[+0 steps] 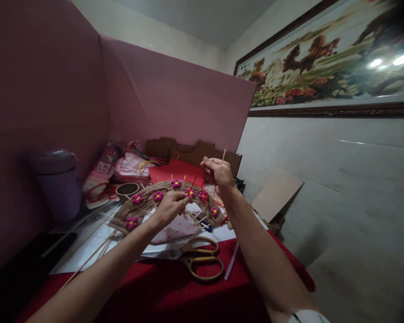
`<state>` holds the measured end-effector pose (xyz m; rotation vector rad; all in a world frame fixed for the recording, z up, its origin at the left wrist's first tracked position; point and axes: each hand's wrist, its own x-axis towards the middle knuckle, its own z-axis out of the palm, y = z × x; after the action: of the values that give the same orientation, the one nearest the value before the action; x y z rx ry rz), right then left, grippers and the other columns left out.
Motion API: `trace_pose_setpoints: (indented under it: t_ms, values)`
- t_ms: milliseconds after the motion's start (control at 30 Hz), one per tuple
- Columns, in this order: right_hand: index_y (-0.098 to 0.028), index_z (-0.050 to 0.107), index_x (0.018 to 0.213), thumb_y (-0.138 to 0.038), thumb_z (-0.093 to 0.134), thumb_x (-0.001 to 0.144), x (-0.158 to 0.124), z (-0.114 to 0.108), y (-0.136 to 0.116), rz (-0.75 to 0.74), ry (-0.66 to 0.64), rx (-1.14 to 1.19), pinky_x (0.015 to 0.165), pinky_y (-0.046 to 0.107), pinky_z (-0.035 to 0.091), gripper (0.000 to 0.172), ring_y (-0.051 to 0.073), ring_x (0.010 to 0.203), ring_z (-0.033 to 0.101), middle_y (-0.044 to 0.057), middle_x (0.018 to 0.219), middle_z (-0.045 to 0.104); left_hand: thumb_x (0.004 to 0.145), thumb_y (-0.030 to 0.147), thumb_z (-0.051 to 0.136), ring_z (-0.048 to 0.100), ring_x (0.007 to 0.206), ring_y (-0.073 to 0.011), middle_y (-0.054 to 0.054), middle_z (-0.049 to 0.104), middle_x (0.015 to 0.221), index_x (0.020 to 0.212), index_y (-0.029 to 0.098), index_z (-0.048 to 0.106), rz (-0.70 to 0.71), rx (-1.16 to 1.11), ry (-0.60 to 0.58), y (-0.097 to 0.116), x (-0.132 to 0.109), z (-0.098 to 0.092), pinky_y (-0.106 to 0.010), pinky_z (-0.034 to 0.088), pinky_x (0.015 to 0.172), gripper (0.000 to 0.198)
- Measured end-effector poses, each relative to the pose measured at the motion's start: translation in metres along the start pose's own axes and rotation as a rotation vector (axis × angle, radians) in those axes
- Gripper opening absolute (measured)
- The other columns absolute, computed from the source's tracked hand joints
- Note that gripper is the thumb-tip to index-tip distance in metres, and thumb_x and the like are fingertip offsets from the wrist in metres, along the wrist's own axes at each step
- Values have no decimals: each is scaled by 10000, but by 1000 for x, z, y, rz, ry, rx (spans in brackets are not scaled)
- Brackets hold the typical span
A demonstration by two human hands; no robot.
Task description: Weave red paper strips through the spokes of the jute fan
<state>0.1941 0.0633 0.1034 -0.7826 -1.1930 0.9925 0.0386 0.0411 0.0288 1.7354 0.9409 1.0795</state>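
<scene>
A fan-shaped piece woven of brown twine [164, 187] over thin sticks arches across the middle, dotted with several purple flowers with yellow centres. In front of it, my left hand [173, 207] is closed in a pinch on a thin red cord [193, 183]. Higher and to the right, my right hand [218, 174] is closed around a thin wooden stick [224, 155], whose tip juts above the fingers. Red strands hang below that hand, by the right-hand flowers; their exact path is too small to follow. Scissors with bronze-coloured handles [207, 279] lie open nearer to me.
A purple lidded container [55, 184] stands at the left. Behind the woven piece are a red sheet [177, 169], torn cardboard [160, 146], and a roll [127, 189]. Loose sticks [87, 258] lie at the left. A pink panel [175, 98] rises behind; a tiled wall borders the right.
</scene>
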Motion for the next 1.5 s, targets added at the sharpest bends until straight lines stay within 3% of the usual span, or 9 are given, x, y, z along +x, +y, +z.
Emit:
trace_pose_setpoints:
  t_ms: [167,433,500,600,767,900,1000,1200,1500]
  values:
    - [-138,601,619,-414,728,605,5,4,7,12,-89,39,326,189,71,304,6,307,194,-90,418,369,654,313,606,444,454,-111,15,537,486,665,132,679,-30,108,41,-20,-6,-13,-227,320,449,195]
    - [-136,640,623,-436,718,647,-6,14,14,16,-260,-47,343,197,83,311,15,338,197,-83,425,351,706,347,637,566,676,-153,-46,664,764,793,146,673,119,4,436,-17,-17,-24,-237,408,572,222]
    - [-141,649,630,-435,706,673,-11,16,14,-9,-302,-64,350,200,98,303,21,345,204,-81,419,345,694,349,664,584,743,-154,-76,684,924,909,145,680,122,-141,409,-8,-18,-21,-232,424,596,297]
    - [-148,652,628,-442,696,684,-17,18,14,-18,-340,-78,362,207,113,303,31,359,219,-76,413,348,704,361,667,544,583,-100,-74,702,929,1059,162,649,17,-314,269,0,-20,-12,-212,385,495,408]
    - [-149,644,647,-446,695,688,-19,15,20,20,-354,-31,372,207,105,304,29,367,203,-81,430,340,685,344,678,556,525,-116,-44,679,628,693,126,698,-44,-145,165,-6,-23,-2,-230,424,505,219]
    - [-140,636,635,-450,686,697,-18,9,28,70,-418,-64,369,206,92,319,29,360,194,-85,410,336,672,296,698,637,859,-215,-86,715,913,868,161,712,151,64,392,-9,-24,-8,-318,488,760,239]
    - [-135,632,628,-454,683,698,-22,9,33,85,-481,-131,370,203,111,331,32,358,207,-87,399,344,761,287,614,623,910,-206,-92,695,995,946,160,693,287,29,532,-4,-26,-14,-313,481,791,238]
    - [-148,559,562,-505,673,686,-30,20,46,30,-619,-280,384,200,167,395,41,381,269,-72,427,387,734,245,627,623,822,-177,-72,696,954,973,146,687,307,-121,328,1,-25,-15,-271,486,698,266]
    - [-170,467,522,-545,516,805,-31,21,54,-149,-613,-465,415,207,215,473,57,424,300,-56,464,387,737,218,605,529,554,-128,-18,628,601,680,149,687,313,277,384,6,-27,-23,-236,390,517,121]
